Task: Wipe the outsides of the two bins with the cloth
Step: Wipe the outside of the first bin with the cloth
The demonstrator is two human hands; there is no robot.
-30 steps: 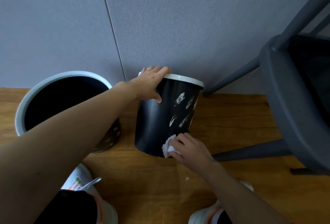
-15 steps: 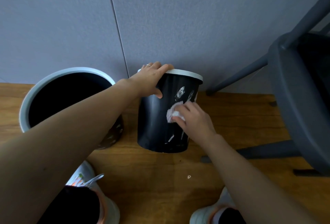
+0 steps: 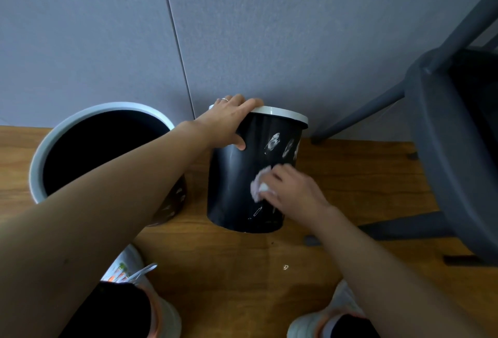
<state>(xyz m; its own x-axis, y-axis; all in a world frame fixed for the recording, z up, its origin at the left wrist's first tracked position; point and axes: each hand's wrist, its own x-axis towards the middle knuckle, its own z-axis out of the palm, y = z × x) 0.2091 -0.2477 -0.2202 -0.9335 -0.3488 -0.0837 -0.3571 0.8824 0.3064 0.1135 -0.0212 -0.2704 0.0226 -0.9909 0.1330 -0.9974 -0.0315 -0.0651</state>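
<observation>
A small black bin with a white rim and white prints stands on the wooden floor by the grey wall. My left hand grips its rim at the near left side. My right hand presses a crumpled white cloth against the bin's right front side, about halfway down. A second, larger bin with a pale rim and a dark inside stands to the left, partly hidden by my left forearm.
A dark grey chair fills the right side, its legs reaching the floor close behind and beside the small bin. My two white shoes are at the bottom. A small white speck lies on the floor.
My right hand with the cloth went from the bin's base up to near the prints, then came back down to mid-height. My left hand stayed on the rim.
</observation>
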